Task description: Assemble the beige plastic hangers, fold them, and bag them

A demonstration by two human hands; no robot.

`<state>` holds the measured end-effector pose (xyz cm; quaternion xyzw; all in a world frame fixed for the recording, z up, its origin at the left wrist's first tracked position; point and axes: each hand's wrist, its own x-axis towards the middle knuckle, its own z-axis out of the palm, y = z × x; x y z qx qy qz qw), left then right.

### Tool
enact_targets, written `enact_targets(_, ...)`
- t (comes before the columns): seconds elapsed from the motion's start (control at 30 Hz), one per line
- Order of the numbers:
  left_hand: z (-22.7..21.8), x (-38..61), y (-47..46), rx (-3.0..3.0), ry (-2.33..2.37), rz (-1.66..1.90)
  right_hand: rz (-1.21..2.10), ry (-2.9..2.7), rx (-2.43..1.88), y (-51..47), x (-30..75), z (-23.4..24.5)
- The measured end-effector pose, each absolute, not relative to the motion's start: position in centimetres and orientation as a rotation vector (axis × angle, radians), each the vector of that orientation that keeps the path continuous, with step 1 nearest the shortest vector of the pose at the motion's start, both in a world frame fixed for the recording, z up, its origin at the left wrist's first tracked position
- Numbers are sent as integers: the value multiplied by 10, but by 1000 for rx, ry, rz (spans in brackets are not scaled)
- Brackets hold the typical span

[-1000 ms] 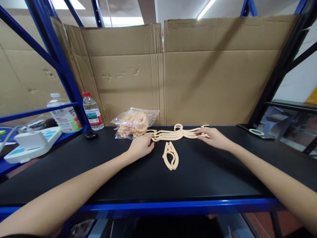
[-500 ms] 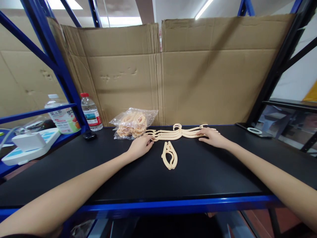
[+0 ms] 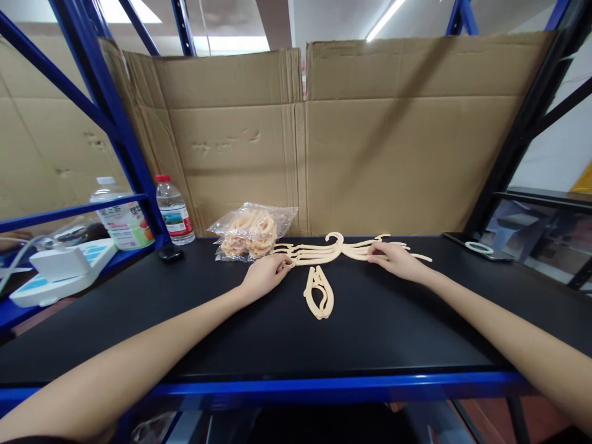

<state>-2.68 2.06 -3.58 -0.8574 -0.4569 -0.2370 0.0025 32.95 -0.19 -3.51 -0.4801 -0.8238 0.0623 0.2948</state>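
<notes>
Several cream plastic clothes hangers [image 3: 319, 254] lie unfolded and overlapped near the back of the black table, their hooks bunched at the middle. My left hand [image 3: 264, 277] is closed on the left end of the nearest hanger. At the right arms of the hangers my right hand [image 3: 395, 259] is closed on the front hanger, whose tip sticks out past the hand. The fingertips of both hands are partly hidden. A folding hanger [image 3: 329, 296], folded shut, lies in front of the stack, touched by neither hand.
A clear plastic bag [image 3: 250, 231] of folded hangers sits behind my left hand. Farther left are a black mouse-like object [image 3: 170, 253], a water bottle [image 3: 176, 213] and a power strip [image 3: 67, 277]. Cardboard [image 3: 393, 154] walls the back; a phone-like slab [image 3: 502, 254] lies right.
The front hanger's right arm now reaches farther right beyond my right hand, lower than the others. My left hand stays at the left end. The whole view has shifted slightly.
</notes>
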Motion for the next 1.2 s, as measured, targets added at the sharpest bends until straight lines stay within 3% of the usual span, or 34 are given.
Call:
enact_targets(0.63, -26, -9, -10, -2487, -1359, -1104, 106, -2063, -1244, -23, 330, -6)
enact_targets(0.9, -29, -7, -14, -2604, -1145, -1058, 17, -2138, -1152, -33, 304, -8)
enact_targets(1.2, -32, -9, -8, -2675, -1272, -1161, -97, -2260, -1122, -30, 304, -12)
